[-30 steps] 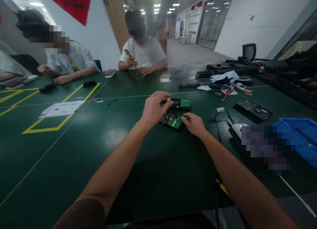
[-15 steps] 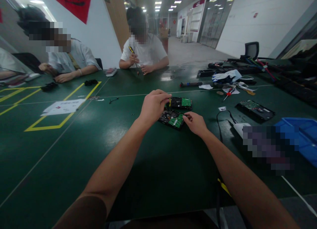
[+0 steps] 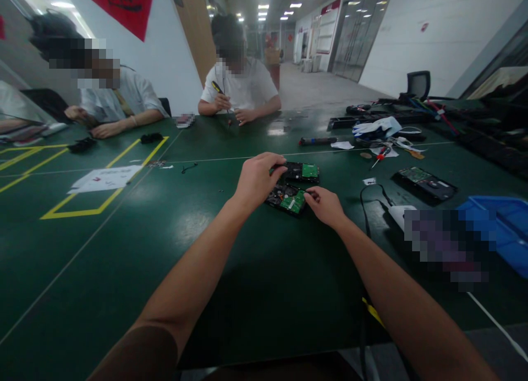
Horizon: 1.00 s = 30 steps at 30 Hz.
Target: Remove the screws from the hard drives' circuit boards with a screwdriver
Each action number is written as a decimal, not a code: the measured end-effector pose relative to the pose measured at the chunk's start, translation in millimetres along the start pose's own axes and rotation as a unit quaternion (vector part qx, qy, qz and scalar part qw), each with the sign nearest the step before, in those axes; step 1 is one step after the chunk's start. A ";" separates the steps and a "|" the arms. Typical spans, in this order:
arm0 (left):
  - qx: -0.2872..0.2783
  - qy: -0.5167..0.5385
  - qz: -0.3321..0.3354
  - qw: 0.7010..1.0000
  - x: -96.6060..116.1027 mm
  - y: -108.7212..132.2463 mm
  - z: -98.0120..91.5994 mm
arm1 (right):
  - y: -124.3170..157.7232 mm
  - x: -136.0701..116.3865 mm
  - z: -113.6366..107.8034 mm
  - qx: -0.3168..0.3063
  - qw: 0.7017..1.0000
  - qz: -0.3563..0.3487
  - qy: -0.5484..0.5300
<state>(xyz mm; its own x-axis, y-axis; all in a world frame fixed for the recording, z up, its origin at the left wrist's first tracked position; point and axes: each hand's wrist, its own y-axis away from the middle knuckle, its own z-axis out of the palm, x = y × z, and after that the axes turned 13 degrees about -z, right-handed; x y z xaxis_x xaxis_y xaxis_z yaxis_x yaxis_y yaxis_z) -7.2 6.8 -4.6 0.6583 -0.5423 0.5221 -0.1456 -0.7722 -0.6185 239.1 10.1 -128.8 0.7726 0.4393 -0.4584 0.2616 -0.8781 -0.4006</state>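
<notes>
Close work, two-handed

The right hand (image 3: 325, 206) has fingers clamped on a black, green-boarded rectangular hard drive (image 3: 292, 202), well in from the near edge of the green tabletop (image 3: 264, 282); the left hand (image 3: 256, 180) curls over the drive's left end, its grip impossible to tell

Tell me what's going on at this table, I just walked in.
Someone is working bare-handed on a hard drive lying on the green table. Their right hand is at its right edge; their left hand is poised over its left end, its grip too unclear to read. A second drive lies just beyond. Across the table, a co-worker holds a yellow-and-black tool.
</notes>
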 end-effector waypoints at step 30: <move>-0.082 0.056 -0.029 0.995 1.2 -0.2 -4.7 | -0.5 -2.6 -1.3 0.000 1.000 0.005 0.008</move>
<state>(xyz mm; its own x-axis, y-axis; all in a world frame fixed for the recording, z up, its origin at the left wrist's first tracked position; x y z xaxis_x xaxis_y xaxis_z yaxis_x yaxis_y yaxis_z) -9.8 4.7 -1.1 0.5835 -0.5225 0.6216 -0.2357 -0.8415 -0.4861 237.8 9.1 -126.4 0.7846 0.4275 -0.4491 0.2542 -0.8824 -0.3958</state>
